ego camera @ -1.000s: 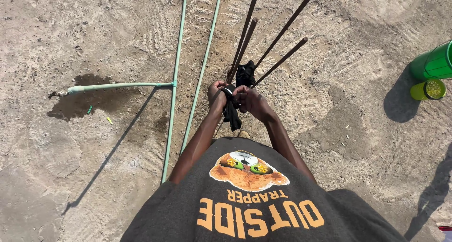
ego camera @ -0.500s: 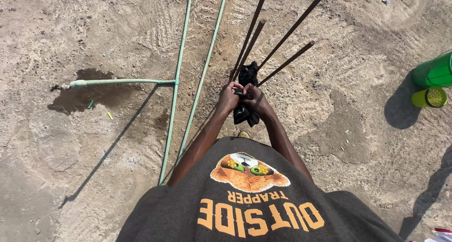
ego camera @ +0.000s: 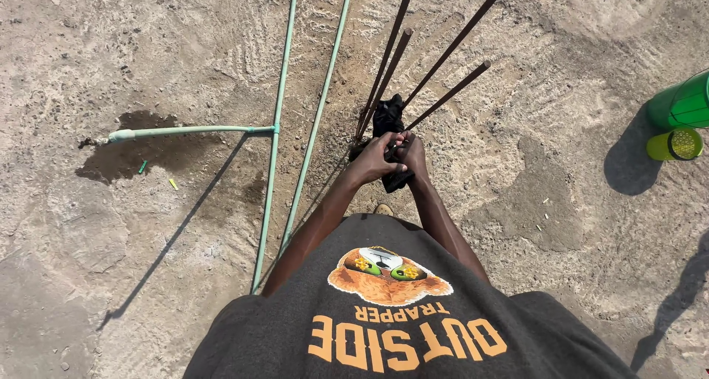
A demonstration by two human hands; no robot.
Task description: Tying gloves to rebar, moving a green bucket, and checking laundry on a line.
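A crumpled black cloth [ego camera: 388,117] sits bunched around the lower part of four dark, thin metal rods [ego camera: 443,43] that rise from the sandy ground [ego camera: 111,276] and fan apart upward. Both hands are closed on it: the left hand [ego camera: 374,160] and the right hand [ego camera: 413,154] touch each other, gripping the cloth against the rods. To the left run two pale green pipes [ego camera: 275,143] with a side branch. At far right stands a green plastic container [ego camera: 683,102].

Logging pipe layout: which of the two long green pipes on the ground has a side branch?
The left green pipe: a short branch joins it and runs left to a wet patch. The right green pipe runs plain, nearer the hands.
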